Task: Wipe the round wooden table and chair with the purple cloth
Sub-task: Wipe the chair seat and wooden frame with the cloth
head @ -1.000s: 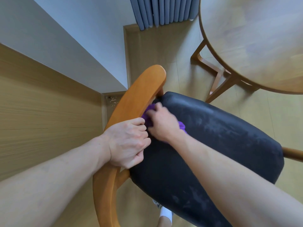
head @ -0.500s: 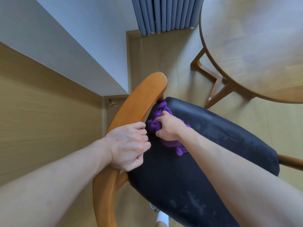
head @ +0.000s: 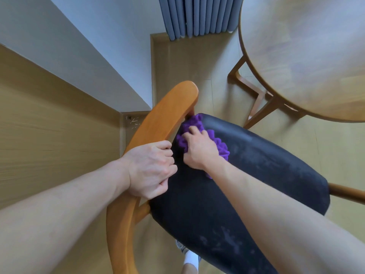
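Observation:
The chair has a curved orange wooden backrest (head: 162,117) and a black padded seat (head: 266,175) with pale dusty marks. My left hand (head: 152,169) grips the backrest rail, fingers curled round it. My right hand (head: 199,151) holds the purple cloth (head: 221,147) bunched against the back corner of the seat, right beside the backrest. Much of the cloth is hidden under the hand. The round wooden table (head: 308,52) stands at the upper right, apart from the chair.
The table's wooden legs (head: 262,107) reach down to the floor just beyond the seat. A grey curtain (head: 197,16) hangs at the top. A wall and a wooden panel (head: 49,119) close off the left side. A white-socked foot (head: 190,258) shows below the seat.
My right hand has pushed the cloth further toward the seat's back corner, and more purple shows around it. My left hand keeps its grip on the backrest.

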